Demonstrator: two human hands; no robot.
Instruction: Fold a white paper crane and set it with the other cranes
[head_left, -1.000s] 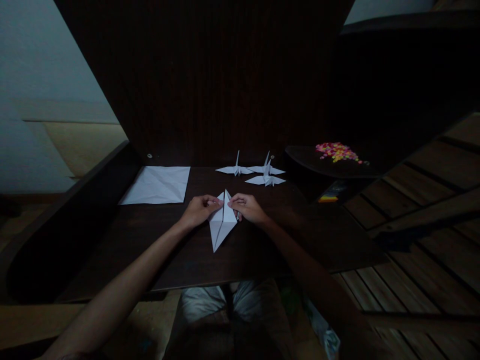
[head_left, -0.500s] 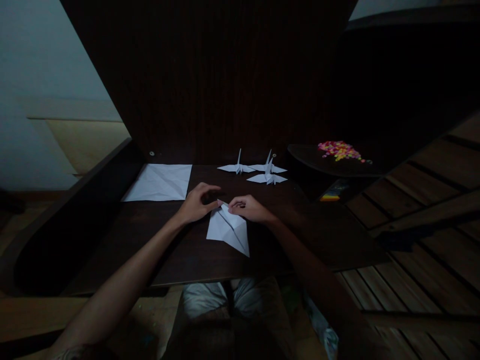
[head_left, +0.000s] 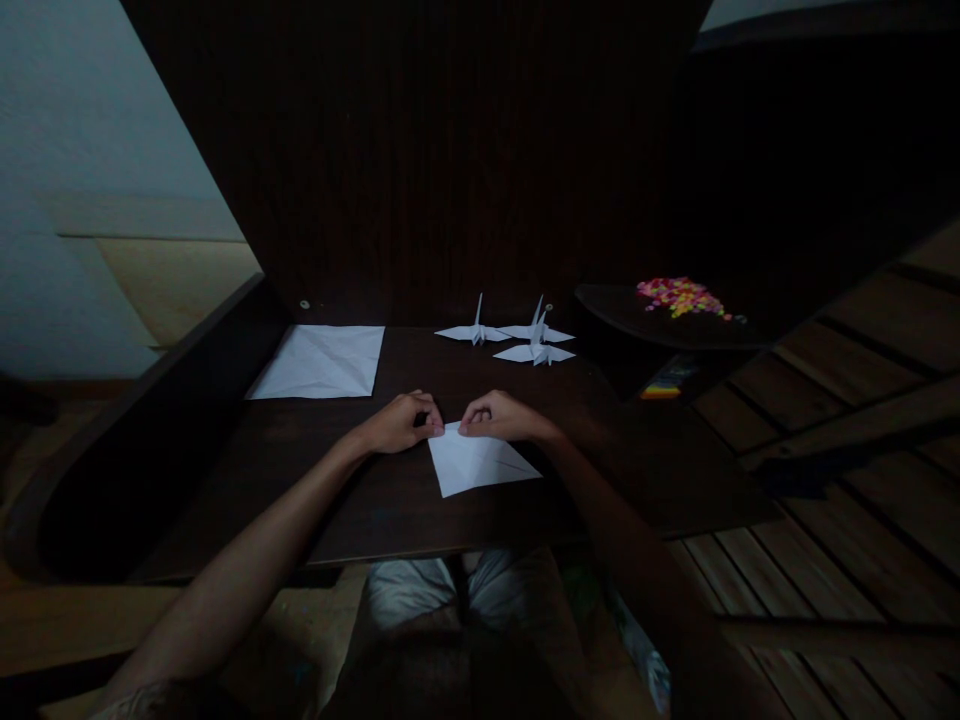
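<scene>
Clearly, the left hand and right hand, both almost closed, pinch the far edge of the pointed folded white paper between them; uneven pulling might skew its folds.

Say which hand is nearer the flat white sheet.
Left. The left hand is in front and to the right of the sheet, pinching the folded paper; the right hand is farther right, on that same paper.

Folded paper turned, tip now pointing right; left grip, spread before, now pinching edge.
</scene>
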